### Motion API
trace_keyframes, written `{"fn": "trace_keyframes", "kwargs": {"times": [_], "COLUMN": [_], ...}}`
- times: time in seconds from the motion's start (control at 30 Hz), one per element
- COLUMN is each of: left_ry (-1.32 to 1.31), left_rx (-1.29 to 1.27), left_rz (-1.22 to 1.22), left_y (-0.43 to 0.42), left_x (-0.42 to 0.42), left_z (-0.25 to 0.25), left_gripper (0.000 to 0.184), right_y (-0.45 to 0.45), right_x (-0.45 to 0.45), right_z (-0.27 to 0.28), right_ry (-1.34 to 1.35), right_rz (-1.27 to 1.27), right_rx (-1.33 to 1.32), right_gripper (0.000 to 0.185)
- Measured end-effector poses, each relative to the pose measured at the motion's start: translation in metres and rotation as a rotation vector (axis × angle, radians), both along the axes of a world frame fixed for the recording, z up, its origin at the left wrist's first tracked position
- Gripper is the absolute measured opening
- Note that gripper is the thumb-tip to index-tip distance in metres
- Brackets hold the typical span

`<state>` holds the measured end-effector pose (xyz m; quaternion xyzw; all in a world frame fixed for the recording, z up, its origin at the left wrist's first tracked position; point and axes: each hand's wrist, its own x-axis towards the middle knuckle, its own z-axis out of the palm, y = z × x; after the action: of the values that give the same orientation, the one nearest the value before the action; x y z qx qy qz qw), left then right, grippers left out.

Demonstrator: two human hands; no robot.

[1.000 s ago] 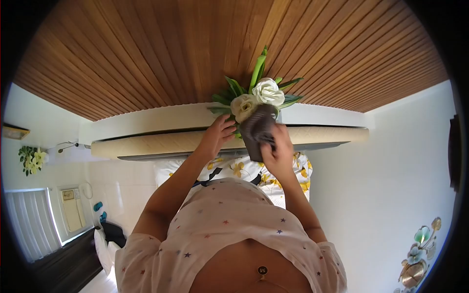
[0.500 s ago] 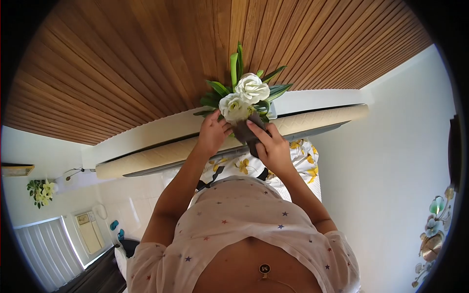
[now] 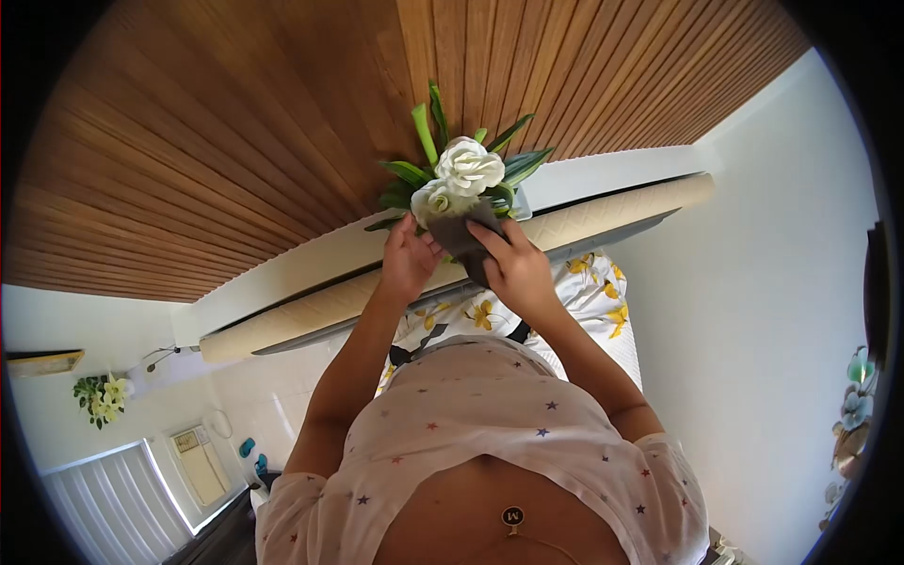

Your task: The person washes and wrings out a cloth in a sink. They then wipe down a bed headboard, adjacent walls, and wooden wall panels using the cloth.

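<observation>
An arrangement of white flowers with long green leaves stands against the wooden slat wall. The upper white flower is fully visible, while the lower white flower has its bottom edge covered by a dark grey cloth. My right hand grips that cloth, index finger stretched along it, pressing it to the petals. At the lower flower's left side, my left hand has its fingers curled around the petal edge; some fingertips are hidden by the cloth. Green leaves fan out around the blooms.
A padded cream headboard runs across in front of me, below a white ledge. Bedding with yellow flowers lies close to my body. White wall stands at the right; another potted plant is far left.
My view has tilted slightly, shifting the room in the frame. The cloth has moved a little over the lower flower with my right hand; my left hand stays beside the bloom.
</observation>
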<state>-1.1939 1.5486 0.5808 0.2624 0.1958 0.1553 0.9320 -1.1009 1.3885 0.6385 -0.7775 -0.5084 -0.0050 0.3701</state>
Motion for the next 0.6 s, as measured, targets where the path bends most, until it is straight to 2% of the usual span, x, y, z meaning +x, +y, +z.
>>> {"fn": "trace_keyframes", "kwargs": {"times": [0.03, 0.07, 0.17, 0.2, 0.3, 0.33, 0.43, 0.47, 0.57, 0.6], "left_ry": [-0.017, -0.081, 0.086, 0.099, 0.141, 0.100, -0.002, -0.014, 0.005, 0.016], "left_rx": [-0.017, -0.086, 0.075, 0.104, 0.150, 0.107, 0.014, 0.005, -0.041, -0.059], "left_rz": [0.016, -0.027, -0.055, -0.092, -0.121, -0.083, 0.001, 0.009, -0.005, -0.009], "left_y": [-0.002, 0.006, 0.002, 0.007, 0.012, 0.008, 0.000, 0.000, 0.002, 0.005], "left_x": [0.001, 0.001, 0.006, 0.004, 0.002, 0.003, 0.012, 0.015, 0.016, 0.017], "left_z": [0.001, -0.016, -0.004, -0.012, -0.011, -0.007, 0.003, 0.001, 0.003, 0.006], "left_gripper": [0.049, 0.046, 0.047, 0.050, 0.053, 0.052, 0.052, 0.052, 0.054, 0.055], "right_y": [0.008, 0.015, 0.011, 0.003, -0.012, -0.012, 0.004, 0.014, 0.026, 0.018], "right_x": [0.000, 0.002, -0.001, -0.005, -0.005, -0.001, 0.005, 0.010, 0.014, 0.004], "right_z": [0.000, -0.020, -0.066, -0.055, -0.009, -0.002, 0.008, -0.002, -0.051, -0.037], "right_ry": [-0.045, -0.058, -0.009, 0.063, 0.184, 0.180, 0.136, 0.127, 0.040, 0.045], "right_rz": [-0.022, -0.018, 0.179, 0.211, 0.075, 0.031, -0.121, -0.155, 0.001, 0.101], "right_rx": [0.070, -0.007, -0.335, -0.305, -0.202, -0.100, -0.019, -0.059, -0.349, -0.396], "right_gripper": [0.041, 0.039, 0.035, 0.034, 0.039, 0.042, 0.046, 0.045, 0.034, 0.026]}}
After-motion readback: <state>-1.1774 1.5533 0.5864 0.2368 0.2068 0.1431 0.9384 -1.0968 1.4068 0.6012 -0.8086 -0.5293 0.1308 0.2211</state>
